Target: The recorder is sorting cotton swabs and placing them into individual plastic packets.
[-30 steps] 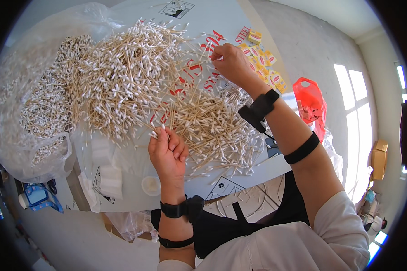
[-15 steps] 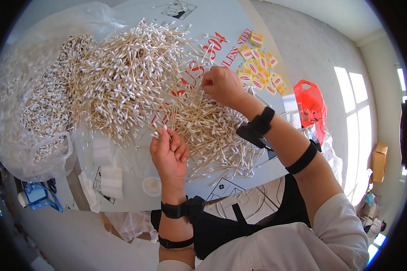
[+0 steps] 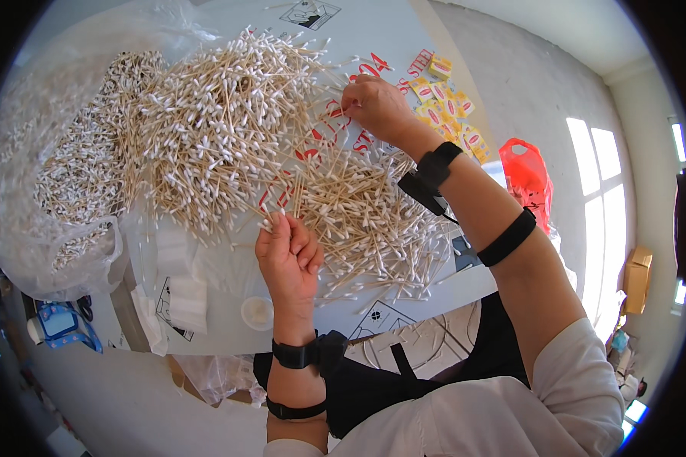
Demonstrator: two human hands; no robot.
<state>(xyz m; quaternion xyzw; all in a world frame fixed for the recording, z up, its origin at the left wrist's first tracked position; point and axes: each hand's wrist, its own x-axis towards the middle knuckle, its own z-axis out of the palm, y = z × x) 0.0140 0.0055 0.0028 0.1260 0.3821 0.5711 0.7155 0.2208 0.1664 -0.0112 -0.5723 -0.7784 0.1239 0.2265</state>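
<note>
My left hand (image 3: 288, 255) is closed in a pinch around a few cotton swabs (image 3: 265, 223), their white tips showing above the thumb and forefinger. It hovers by the near left edge of a loose, spread-out heap of cotton swabs (image 3: 370, 221). Farther off, my right hand (image 3: 377, 107) is closed with its fingertips together, beyond that heap and right of a tall pile of cotton swabs (image 3: 213, 129). Its fingers hide whatever may be between them. Scattered swabs lie on the table close to its fingertips.
A clear plastic bag (image 3: 15, 198) full of swabs lies at the left. Small yellow packets (image 3: 450, 107) sit at the far right, with a red plastic bag (image 3: 527, 183) beyond the table edge. Near my left wrist are a round white cup (image 3: 257, 313) and white wrapped packs (image 3: 187, 305).
My right hand has moved away from me, from above the loose heap toward the far part of the table. My left hand has stayed nearly in place, still pinching the swabs.
</note>
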